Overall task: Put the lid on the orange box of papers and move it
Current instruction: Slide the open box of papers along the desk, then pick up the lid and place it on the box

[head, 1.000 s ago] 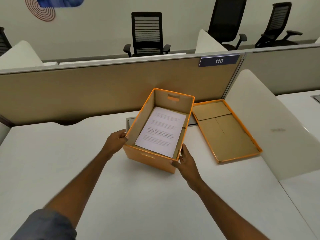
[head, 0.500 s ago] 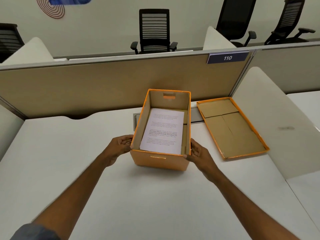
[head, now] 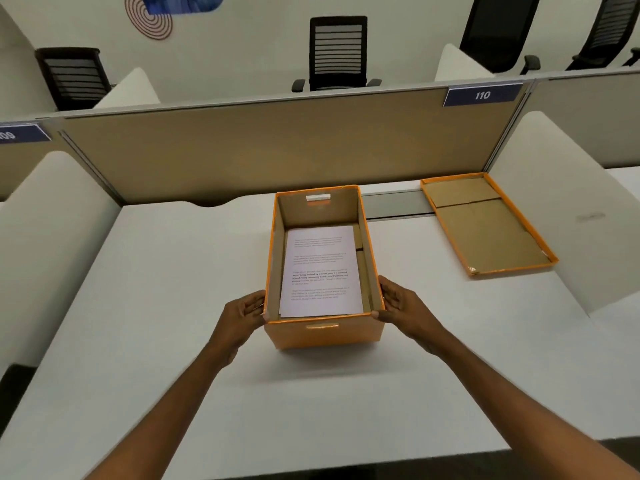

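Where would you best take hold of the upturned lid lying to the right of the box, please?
The lid lies open side up, its shallow orange rim exposed all round. I would probably pinch the long near-left rim from above with the right hand, since the white divider crowds its far side.

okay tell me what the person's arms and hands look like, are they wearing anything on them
Both forearms are bare right up to the bottom edge of the picture, with no sleeve in view. The left hand and right hand have no gloves, and no ring, watch or bracelet can be seen on either hand or wrist.
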A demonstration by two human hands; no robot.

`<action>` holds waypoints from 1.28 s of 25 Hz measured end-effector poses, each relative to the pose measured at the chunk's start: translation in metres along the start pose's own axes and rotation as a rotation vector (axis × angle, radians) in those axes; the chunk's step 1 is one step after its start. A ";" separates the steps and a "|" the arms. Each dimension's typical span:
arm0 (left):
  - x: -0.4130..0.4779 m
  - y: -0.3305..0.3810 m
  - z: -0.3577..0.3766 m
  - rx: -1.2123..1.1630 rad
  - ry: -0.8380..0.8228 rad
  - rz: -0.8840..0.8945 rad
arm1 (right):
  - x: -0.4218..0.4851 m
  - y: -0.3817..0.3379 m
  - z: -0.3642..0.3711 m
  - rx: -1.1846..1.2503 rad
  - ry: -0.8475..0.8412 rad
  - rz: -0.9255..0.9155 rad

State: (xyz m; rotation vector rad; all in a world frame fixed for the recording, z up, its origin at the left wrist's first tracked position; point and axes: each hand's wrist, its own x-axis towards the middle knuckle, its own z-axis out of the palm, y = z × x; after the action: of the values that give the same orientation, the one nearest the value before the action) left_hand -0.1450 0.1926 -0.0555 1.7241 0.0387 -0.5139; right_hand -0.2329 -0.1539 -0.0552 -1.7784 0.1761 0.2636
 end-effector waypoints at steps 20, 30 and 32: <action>-0.054 0.007 0.145 0.784 0.079 0.540 | -0.069 0.028 -0.020 -0.826 0.337 -0.103; 0.014 0.049 0.357 0.861 -0.134 0.672 | -0.070 0.092 -0.204 -0.919 0.454 0.024; 0.035 0.051 0.400 0.903 -0.155 0.656 | -0.064 0.107 -0.241 -0.928 0.438 0.035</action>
State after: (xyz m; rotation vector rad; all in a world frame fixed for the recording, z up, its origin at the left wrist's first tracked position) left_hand -0.2236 -0.2039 -0.0717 2.3902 -0.9683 -0.1562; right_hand -0.3023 -0.4142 -0.0886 -2.7469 0.4488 -0.0503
